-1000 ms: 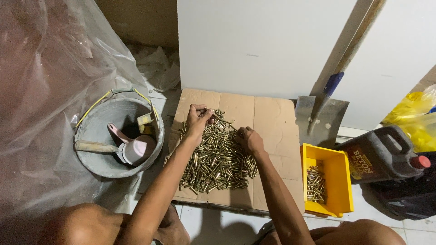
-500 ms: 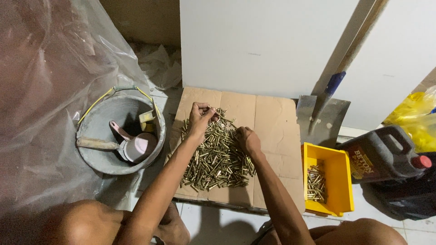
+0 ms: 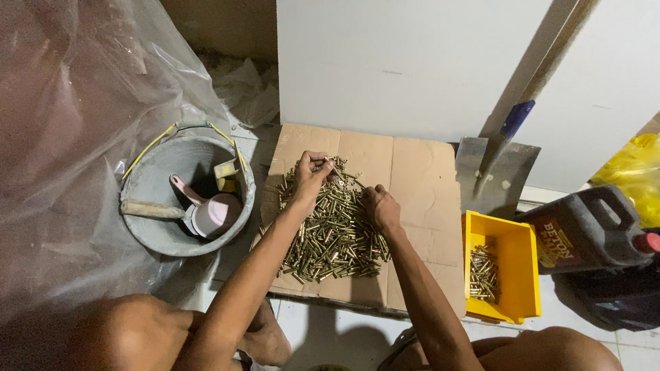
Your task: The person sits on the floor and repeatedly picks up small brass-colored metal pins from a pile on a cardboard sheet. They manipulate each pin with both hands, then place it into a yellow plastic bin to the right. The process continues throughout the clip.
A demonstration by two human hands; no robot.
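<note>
Many small brass-coloured metal screws [image 3: 335, 233] lie in a heap on a flat brown cardboard sheet [image 3: 412, 172] on the floor. Since a moment ago the left hand [image 3: 311, 177] has lifted a little at the top of the heap, its fingers now pinched on one screw. The right hand [image 3: 380, 208] stays curled on the heap; what it grips I cannot tell. A yellow plastic bin [image 3: 517, 257] holds a few screws. A grey round bucket [image 3: 155, 182] holds a pink scoop [image 3: 210, 213].
</note>
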